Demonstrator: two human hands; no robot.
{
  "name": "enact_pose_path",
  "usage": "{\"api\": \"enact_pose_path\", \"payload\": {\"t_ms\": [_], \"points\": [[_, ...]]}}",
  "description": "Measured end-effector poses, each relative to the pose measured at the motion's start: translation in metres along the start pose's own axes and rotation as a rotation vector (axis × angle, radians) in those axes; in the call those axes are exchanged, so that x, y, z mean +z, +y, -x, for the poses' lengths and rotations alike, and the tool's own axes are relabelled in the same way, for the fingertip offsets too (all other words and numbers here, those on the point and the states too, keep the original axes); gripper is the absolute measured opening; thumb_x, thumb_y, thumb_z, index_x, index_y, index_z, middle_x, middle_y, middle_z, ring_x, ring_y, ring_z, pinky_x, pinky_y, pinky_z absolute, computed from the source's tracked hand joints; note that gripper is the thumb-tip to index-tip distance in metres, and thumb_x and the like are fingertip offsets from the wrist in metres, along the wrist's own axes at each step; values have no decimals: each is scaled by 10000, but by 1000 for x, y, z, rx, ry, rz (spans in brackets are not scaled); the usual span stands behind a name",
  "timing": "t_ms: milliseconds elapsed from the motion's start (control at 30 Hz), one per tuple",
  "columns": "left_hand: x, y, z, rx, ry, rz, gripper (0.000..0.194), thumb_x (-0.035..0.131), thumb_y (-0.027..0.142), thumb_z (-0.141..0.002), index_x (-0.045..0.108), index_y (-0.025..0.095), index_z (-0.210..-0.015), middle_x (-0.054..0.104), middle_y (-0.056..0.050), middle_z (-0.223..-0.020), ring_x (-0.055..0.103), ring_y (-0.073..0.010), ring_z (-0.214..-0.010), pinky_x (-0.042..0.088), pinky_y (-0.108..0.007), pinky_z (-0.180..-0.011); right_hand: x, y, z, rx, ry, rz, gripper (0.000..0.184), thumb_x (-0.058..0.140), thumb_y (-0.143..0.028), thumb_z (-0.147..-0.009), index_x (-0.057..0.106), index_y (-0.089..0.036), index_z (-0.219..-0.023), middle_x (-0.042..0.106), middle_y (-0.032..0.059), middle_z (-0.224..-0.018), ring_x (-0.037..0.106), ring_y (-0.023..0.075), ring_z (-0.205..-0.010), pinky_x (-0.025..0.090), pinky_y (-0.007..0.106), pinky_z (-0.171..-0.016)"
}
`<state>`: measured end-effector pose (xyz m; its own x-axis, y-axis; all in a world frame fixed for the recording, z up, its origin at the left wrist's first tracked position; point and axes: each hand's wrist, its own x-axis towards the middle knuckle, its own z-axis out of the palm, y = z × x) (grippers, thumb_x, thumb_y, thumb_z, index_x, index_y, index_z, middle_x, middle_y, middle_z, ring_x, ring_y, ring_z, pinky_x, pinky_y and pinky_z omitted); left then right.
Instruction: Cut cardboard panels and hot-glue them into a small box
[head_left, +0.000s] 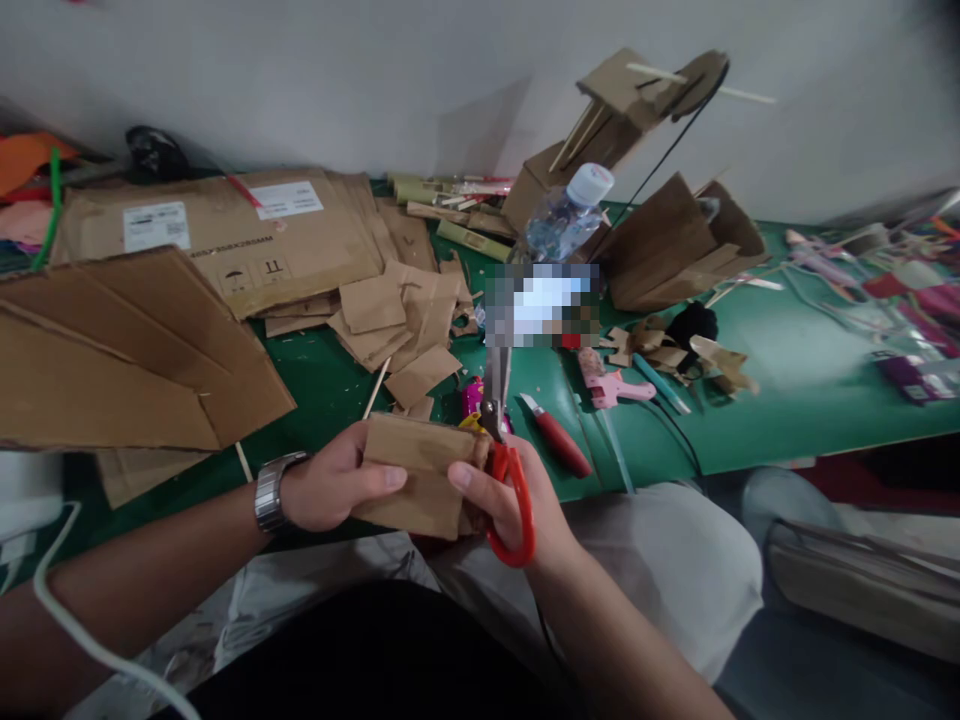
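Between my hands is a small brown cardboard piece (420,475), held over my lap at the table's front edge. My left hand (334,480), with a metal watch at the wrist, grips its left side, thumb on top. My right hand (517,500) pinches the right end with the thumb while red-handled scissors (517,515) hang on its fingers. The blades look closed and point away from me, beyond the cardboard. Rough, torn-looking cardboard shows at the piece's right edge. The fingers under the piece are hidden.
A red-handled knife (559,440) and a pink glue gun (611,385) lie on the green table (750,400). Cardboard scraps (424,375), a large flattened box (300,240) and a plastic bottle (566,215) stand beyond. A cardboard construction (667,245) is at the back right.
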<state>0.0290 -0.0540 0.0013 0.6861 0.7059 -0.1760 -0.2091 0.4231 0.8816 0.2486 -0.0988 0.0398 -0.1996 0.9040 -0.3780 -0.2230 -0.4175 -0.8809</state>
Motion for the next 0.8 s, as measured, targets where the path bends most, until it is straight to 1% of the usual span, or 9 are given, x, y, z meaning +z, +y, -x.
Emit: {"api": "enact_pose_path", "payload": {"t_ms": [100,200,333,467,600,700,800], "points": [[-1,-5,-2,28,-41,-38,416,831,475,-930,792,197,-1237,845,-93,-1113,794,-225,-955,646,-306,-863,5,0,0,-2,76,4,462,943,-590,-767,680,-210,-758,649,0,-719,627,173,-662,573,319,-666],[0,-4,-2,69,-102,-49,409,783,472,-977,762,201,-1282,838,-105,-1150,800,-218,-985,647,-288,-874,6,4,0,-38,153,5,478,925,-567,-794,610,-220,-700,623,2,-709,608,175,-656,579,338,-683],[2,2,-3,68,-218,-91,377,768,395,-992,743,208,-1319,825,-113,-1192,803,-220,-1046,642,-286,-920,4,5,-1,-102,214,6,413,921,-536,-802,660,-222,-741,668,17,-734,624,187,-660,592,354,-694],[3,3,-3,88,-268,-108,338,732,324,-1007,735,214,-1327,817,-114,-1206,798,-224,-1072,637,-286,-926,2,1,-2,-93,190,14,364,912,-527,-798,726,-214,-789,715,33,-767,663,204,-677,599,360,-698],[2,1,-1,107,-309,-117,349,733,296,-997,727,226,-1339,815,-102,-1180,789,-213,-1047,630,-275,-917,3,2,-3,-65,140,-47,351,927,-510,-761,739,-214,-786,709,22,-739,660,193,-655,590,345,-674],[1,0,-1,120,-318,-145,380,744,309,-993,715,226,-1363,805,-104,-1182,779,-216,-1037,632,-283,-905,3,2,-3,-64,125,-58,363,927,-518,-753,727,-216,-782,699,17,-725,651,191,-642,582,335,-644],[-1,0,-3,129,-306,-166,378,743,359,-1008,711,224,-1360,796,-104,-1189,763,-208,-1024,628,-286,-901,1,1,-1,-96,163,1,379,916,-523,-783,692,-218,-752,676,15,-712,636,189,-643,585,338,-648]]}}
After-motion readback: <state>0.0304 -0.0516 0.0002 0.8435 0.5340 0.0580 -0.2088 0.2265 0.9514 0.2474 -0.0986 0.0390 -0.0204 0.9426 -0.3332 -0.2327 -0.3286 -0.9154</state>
